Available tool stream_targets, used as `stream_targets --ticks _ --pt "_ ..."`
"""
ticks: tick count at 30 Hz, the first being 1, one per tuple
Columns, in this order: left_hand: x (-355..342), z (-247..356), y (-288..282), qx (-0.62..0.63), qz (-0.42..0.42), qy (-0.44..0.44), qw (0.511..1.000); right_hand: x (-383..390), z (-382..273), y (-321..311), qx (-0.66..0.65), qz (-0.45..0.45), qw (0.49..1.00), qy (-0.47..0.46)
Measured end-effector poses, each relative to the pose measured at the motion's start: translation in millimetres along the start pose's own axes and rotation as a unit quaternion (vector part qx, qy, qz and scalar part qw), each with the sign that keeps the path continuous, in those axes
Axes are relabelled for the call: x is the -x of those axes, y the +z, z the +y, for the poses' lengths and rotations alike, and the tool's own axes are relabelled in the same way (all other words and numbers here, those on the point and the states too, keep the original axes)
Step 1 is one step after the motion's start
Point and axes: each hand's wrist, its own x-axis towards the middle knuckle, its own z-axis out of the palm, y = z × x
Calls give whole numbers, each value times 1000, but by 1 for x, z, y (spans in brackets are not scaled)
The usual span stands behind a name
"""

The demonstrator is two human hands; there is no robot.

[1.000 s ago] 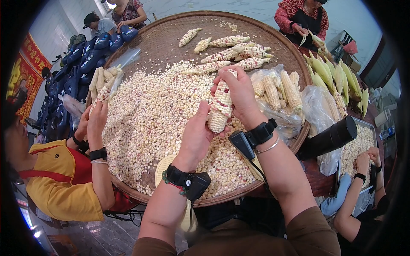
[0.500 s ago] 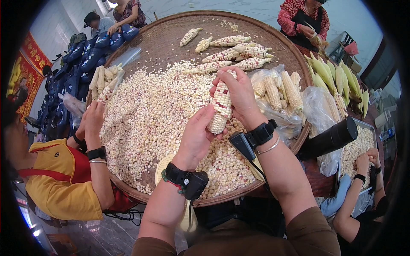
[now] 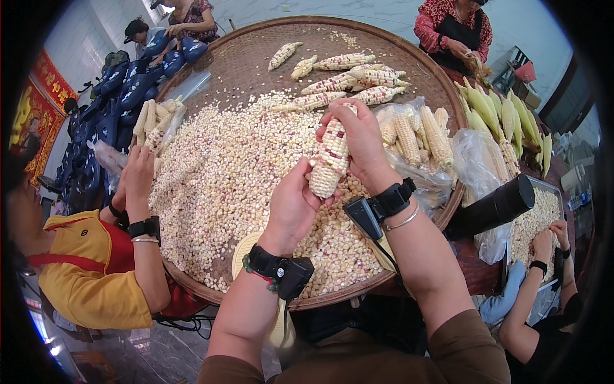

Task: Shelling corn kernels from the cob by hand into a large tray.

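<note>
An ear of corn [image 3: 333, 157], pale with dark red kernels, is held upright between my two hands over the tray. My right hand [image 3: 363, 137] is wrapped round its upper end and right side. The fingers of my left hand [image 3: 295, 201] are closed about its lower left side, the thumb against the kernels. The lower part of the ear shows bare cob on its face. Beneath lies a broad heap of loose corn kernels [image 3: 217, 179] in a large round woven tray [image 3: 240, 54]. Several speckled corn ears [image 3: 358, 83] lie beyond my hands.
Stripped cobs [image 3: 409, 137] fill a plastic bag at the tray's right. A black cylinder [image 3: 492, 208] leans by the right rim, near green-husked corn [image 3: 489, 112]. A person in yellow [image 3: 96, 269] works at the left; other people are behind and at the right.
My left thumb has moved a little up along the ear's lower side. The ear has turned slightly in my hands. At the left, the co-worker's hands have shifted slightly.
</note>
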Motion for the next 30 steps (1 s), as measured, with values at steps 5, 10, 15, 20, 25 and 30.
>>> stream_targets --ticks 5,10,15,20,25,30 --pt "2 3 7 -7 41 -17 999 1 3 0 14 -1 1000 3" --pt "5 2 9 -120 47 12 992 3 2 1 24 -10 1000 3" --pt "6 2 11 -121 41 17 992 2 1 1 28 -9 1000 1" --pt "5 1 7 -126 32 21 991 3 1 1 22 -9 1000 0" --pt "3 -1 4 -115 24 25 993 3 1 2 31 -17 999 -4" --pt "5 -1 3 -93 12 27 995 4 -2 2 31 -3 1000 2"
